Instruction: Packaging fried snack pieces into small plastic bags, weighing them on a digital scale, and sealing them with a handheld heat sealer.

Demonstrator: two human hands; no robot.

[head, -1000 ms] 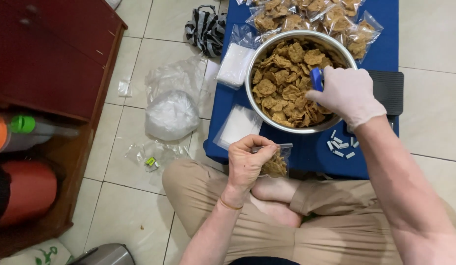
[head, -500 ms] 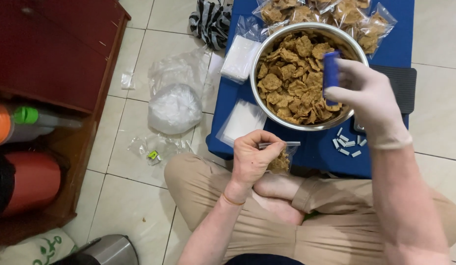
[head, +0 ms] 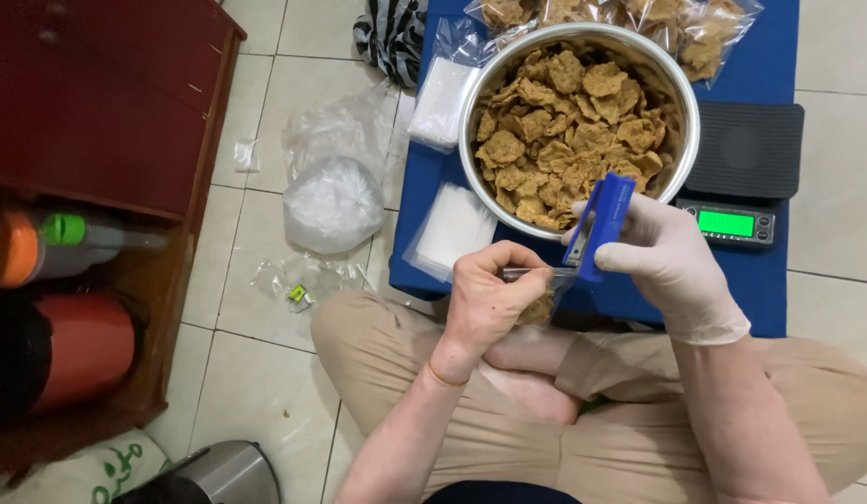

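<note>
My left hand (head: 490,299) is bare and pinches the folded top of a small clear bag of brown crackers (head: 538,301) above my lap. My right hand (head: 664,259), in a white glove, grips a blue stapler (head: 598,227) whose jaws sit at the bag's top edge, right beside my left fingers. Just behind both hands stands a large steel bowl (head: 471,112) full of brown fried crackers, on a blue mat (head: 760,51).
A black digital scale (head: 746,159) with a green display sits right of the bowl. Filled cracker bags (head: 695,28) lie behind it, empty clear bags (head: 452,229) at its left. A plastic bundle (head: 333,201) lies on the tiled floor; a red wooden cabinet (head: 97,112) holds bottles at left.
My right hand has come back from the bowl's right rim with the blue stapler and lowered it onto the top of the bag held by my left hand.
</note>
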